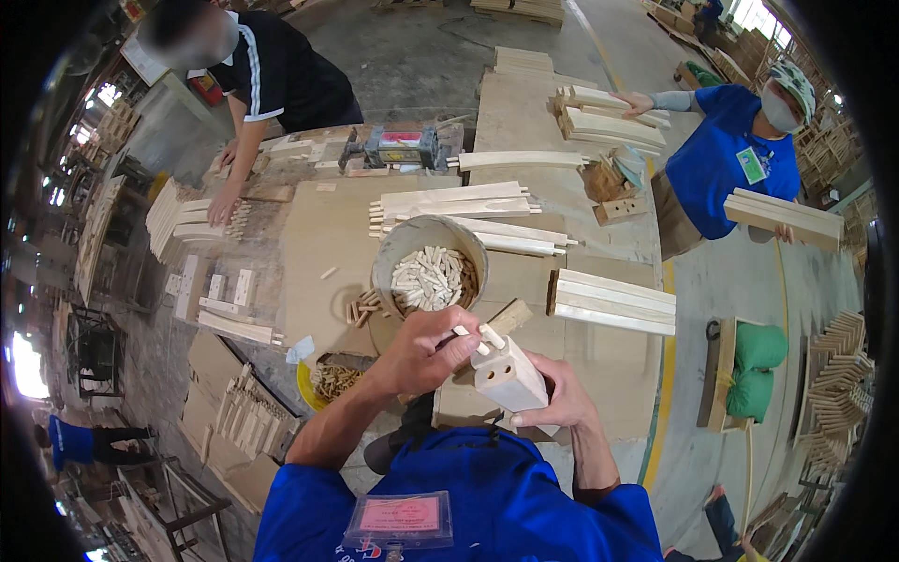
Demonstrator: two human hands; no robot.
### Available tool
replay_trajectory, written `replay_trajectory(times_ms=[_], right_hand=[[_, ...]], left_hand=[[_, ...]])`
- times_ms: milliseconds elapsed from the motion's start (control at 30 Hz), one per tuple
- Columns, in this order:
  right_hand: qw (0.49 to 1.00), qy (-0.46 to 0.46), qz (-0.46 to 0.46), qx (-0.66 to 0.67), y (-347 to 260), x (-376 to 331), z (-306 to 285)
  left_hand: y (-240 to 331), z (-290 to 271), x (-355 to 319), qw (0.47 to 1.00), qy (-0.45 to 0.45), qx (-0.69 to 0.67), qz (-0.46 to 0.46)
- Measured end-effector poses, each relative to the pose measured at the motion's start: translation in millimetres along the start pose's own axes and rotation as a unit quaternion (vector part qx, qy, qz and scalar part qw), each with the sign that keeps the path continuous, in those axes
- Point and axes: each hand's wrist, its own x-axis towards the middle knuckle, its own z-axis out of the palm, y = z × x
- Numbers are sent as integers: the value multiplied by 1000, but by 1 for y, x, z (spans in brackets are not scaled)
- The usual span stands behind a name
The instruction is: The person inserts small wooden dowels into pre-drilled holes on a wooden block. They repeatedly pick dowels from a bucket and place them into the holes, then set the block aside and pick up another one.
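Observation:
My right hand point(564, 391) is wrapped round a few pale wooden pieces point(513, 379) held together, their ends turned up toward me. Two dark round holes show in one end, and a dowel stands out of the piece behind it. At those ends my left hand point(429, 354) is closed, with a short wooden dowel point(462, 331) pinched between thumb and finger. Just beyond my left hand stands a round bucket point(385, 272) holding many loose dowels point(433, 279). More brown dowels point(361, 307) lie on the table beside it.
Wooden rails point(459, 201) with dowelled ends lie beyond the bucket. A stack of pieces point(613, 302) lies to the right. A yellow tub point(309, 386) of dowels sits at lower left. One co-worker point(298, 70) leans over rails at far left; another point(726, 150) holds wood at right.

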Motion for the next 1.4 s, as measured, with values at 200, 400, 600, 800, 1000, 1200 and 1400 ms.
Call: replay_trajectory(times_ms=[200, 400, 600, 800, 1000, 1200, 1400], right_hand=[[998, 7, 22, -52, -6, 6, -4], [993, 67, 32, -95, 12, 14, 8], [989, 145, 23, 31, 22, 9, -23], [985, 165, 29, 32, 14, -12, -27], [984, 155, 46, 81, 17, -21, -17], [989, 116, 21, 92, 25, -4, -8], [992, 82, -16, 91, 13, 8, 8]], left_hand=[[0, -2, 5, 997, -22, 38, -63], [-32, -6, 13, 982, -55, 154, -90], [-147, -74, 88, 948, -81, 103, -291], [-215, -33, 100, 860, -259, 422, -123], [-170, -60, 95, 949, -138, 37, -280], [-39, -38, 51, 953, -11, -223, -206], [8, 2, 6, 954, 53, -262, -138]])
